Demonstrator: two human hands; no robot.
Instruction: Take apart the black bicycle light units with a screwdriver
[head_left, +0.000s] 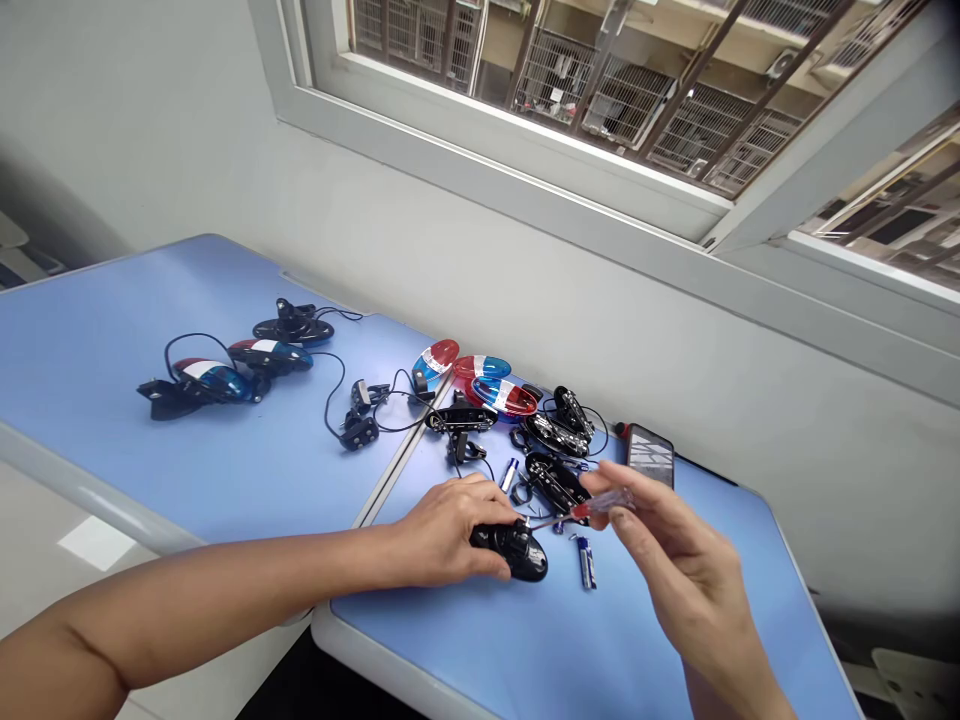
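My left hand (454,530) grips a black oval housing (531,562) against the blue table, thumb on the near side and fingers over the far side. Between the fingertips of my right hand (679,560) is a screwdriver (604,503) with a clear and red handle. Its thin shaft points left, and the tip meets the housing near a small bracket on top. Just right of the housing lies a blue and silver battery (586,563). Another battery (509,474) rests behind my left hand, beside an opened black housing (553,484) and small loose parts.
Red and blue light covers (504,396) sit by the wall among more opened black housings (556,436). A dark phone-like device (650,455) stands at the back right. Assembled lights (214,380) with cables occupy the left table (300,480); a seam separates the two tables.
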